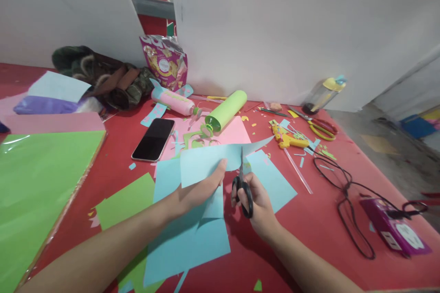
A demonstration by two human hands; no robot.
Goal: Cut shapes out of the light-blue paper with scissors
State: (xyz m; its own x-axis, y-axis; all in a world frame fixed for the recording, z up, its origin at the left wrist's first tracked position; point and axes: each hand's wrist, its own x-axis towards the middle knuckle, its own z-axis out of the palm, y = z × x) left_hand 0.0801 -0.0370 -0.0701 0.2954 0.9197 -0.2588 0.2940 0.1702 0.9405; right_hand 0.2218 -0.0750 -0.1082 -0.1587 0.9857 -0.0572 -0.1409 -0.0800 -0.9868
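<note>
Red table (309, 222) before white panels (275, 27); snack bag (165, 64) upper left, clear bottle (322, 96) upper right. Left grip (202, 187) holds blue paper (206, 160), right grip (260, 200) scissors (241, 180).

The plain paper sheet (201, 165) was pale blue, and the scissors (241, 178) had black handles. The tabletop (326, 238) was solid red. The tube (229, 109) was lime green, the cylinder (175, 102) pink with light-blue flaps (154, 114), the glue gun (285, 140) yellow, the power strip (381, 217) purple and white, the phone (153, 139) black, and the snack bag (164, 65) magenta with yellow pictures and white lettering.
</note>
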